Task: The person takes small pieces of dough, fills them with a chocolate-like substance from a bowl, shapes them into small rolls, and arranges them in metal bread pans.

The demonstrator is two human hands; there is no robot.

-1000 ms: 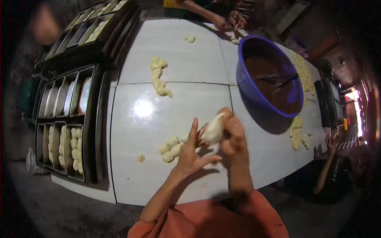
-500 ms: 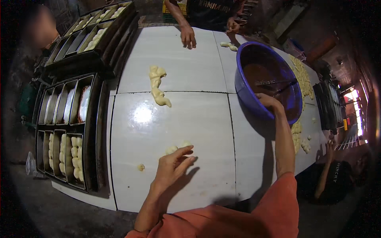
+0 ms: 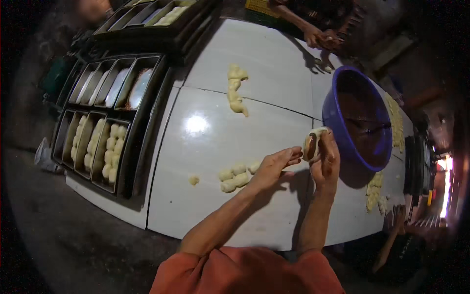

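1. Left hand (image 3: 275,169) was open, just left of dough piece (image 3: 308,149); couldn't tell contact.
2. Right hand (image 3: 327,159) gripped dough piece, brown smear (image 3: 312,140) showing.
3. Dough rolls (image 3: 235,179) lay left of left hand.
4. Purple tub (image 3: 338,120) stood beyond right hand.

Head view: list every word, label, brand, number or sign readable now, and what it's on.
Dark shirt of the co-worker at lower right: faint pale lettering, too small and blurred to read.
Purple tub: no text visible.
Baking tins: no text visible.
White tabletop: no text visible.
Nothing else shows text I can read.
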